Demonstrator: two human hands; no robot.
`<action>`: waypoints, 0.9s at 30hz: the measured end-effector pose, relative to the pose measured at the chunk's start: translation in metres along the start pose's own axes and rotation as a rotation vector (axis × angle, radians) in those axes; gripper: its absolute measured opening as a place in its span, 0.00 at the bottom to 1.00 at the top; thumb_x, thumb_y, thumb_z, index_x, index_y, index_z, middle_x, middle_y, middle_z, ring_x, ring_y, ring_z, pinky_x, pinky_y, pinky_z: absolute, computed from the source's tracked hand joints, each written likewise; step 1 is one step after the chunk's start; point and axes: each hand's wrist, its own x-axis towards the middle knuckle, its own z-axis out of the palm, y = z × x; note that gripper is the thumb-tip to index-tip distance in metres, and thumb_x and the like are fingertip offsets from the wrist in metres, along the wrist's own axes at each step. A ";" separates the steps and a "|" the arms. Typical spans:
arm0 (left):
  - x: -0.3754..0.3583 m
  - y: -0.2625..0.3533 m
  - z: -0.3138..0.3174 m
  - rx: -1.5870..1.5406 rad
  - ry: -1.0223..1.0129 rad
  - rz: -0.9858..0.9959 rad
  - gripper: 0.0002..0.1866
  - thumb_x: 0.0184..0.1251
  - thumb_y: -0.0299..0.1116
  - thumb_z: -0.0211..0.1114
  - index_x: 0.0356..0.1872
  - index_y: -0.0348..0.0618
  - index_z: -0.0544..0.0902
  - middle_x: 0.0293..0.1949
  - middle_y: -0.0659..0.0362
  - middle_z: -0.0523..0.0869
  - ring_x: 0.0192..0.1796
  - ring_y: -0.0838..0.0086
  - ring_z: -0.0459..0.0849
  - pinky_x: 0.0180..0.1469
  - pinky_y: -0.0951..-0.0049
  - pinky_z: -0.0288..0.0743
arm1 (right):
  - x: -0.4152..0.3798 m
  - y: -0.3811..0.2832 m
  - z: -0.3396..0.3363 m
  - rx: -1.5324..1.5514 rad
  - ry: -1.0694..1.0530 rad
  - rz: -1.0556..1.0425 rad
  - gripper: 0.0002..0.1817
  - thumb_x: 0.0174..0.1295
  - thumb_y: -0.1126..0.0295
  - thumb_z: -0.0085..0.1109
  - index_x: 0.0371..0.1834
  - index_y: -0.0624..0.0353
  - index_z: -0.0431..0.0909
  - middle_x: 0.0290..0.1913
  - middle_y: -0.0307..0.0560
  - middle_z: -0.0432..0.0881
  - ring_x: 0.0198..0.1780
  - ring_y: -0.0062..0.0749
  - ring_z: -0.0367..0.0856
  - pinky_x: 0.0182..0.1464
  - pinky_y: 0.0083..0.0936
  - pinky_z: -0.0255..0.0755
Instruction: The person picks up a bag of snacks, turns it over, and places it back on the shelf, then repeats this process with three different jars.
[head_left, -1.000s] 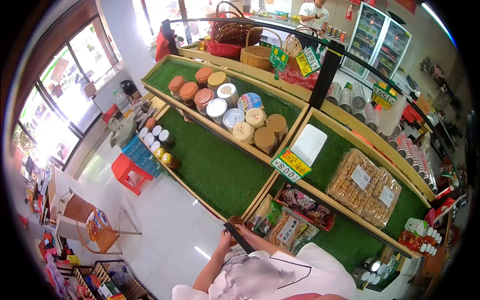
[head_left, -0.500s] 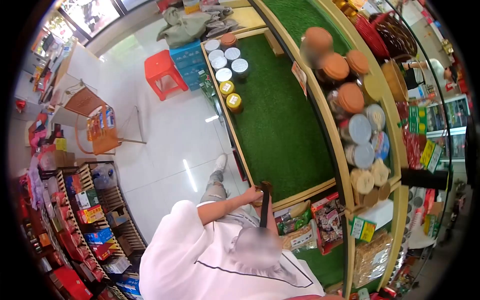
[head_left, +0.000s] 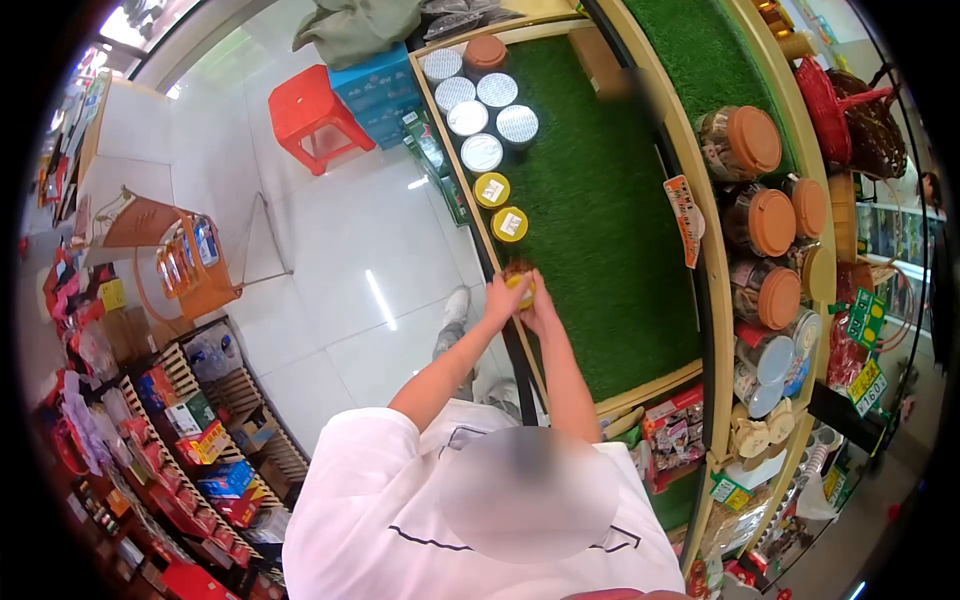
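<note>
Left hand [head_left: 502, 299] and right hand [head_left: 541, 308] curl fingers around a round yellow-lidded jar [head_left: 527, 293]; a slack grip might topple it onto the green turf-covered worktop [head_left: 610, 250].

Held jar lid [head_left: 526, 291]: smooth; shelf lining [head_left: 610, 240]: rough, matt turf; shelf rim [head_left: 650, 388]: wood; stool [head_left: 303, 106]: plastic; floor [head_left: 320, 260]: glossy.

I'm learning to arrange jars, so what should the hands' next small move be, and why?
Probably settle the yellow-lidded jar on the green turf, in line with the two other yellow-lidded jars: the left hand and right hand hold it close to them. Whether it already touches the turf is unclear.
</note>
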 end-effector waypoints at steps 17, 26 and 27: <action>0.019 0.012 -0.036 -0.118 -0.305 0.133 0.32 0.58 0.57 0.64 0.48 0.35 0.77 0.24 0.62 0.80 0.20 0.79 0.76 0.20 0.79 0.67 | -0.025 0.104 -0.080 -0.409 0.232 -0.489 0.18 0.63 0.60 0.53 0.50 0.59 0.77 0.36 0.48 0.83 0.25 0.29 0.78 0.26 0.26 0.70; 0.004 -0.025 -0.043 0.044 -0.495 -0.093 0.43 0.58 0.67 0.55 0.71 0.60 0.53 0.71 0.56 0.58 0.58 0.54 0.75 0.51 0.53 0.72 | -0.174 0.369 -0.184 0.211 0.785 -0.364 0.23 0.61 0.51 0.54 0.49 0.58 0.77 0.39 0.52 0.83 0.38 0.36 0.83 0.39 0.33 0.78; 0.004 -0.024 -0.041 0.027 -0.432 -0.103 0.44 0.58 0.68 0.54 0.72 0.61 0.52 0.72 0.56 0.57 0.59 0.53 0.74 0.52 0.53 0.72 | -0.199 0.405 -0.184 0.404 0.824 -0.278 0.21 0.61 0.53 0.56 0.51 0.54 0.76 0.32 0.45 0.83 0.28 0.27 0.81 0.28 0.23 0.76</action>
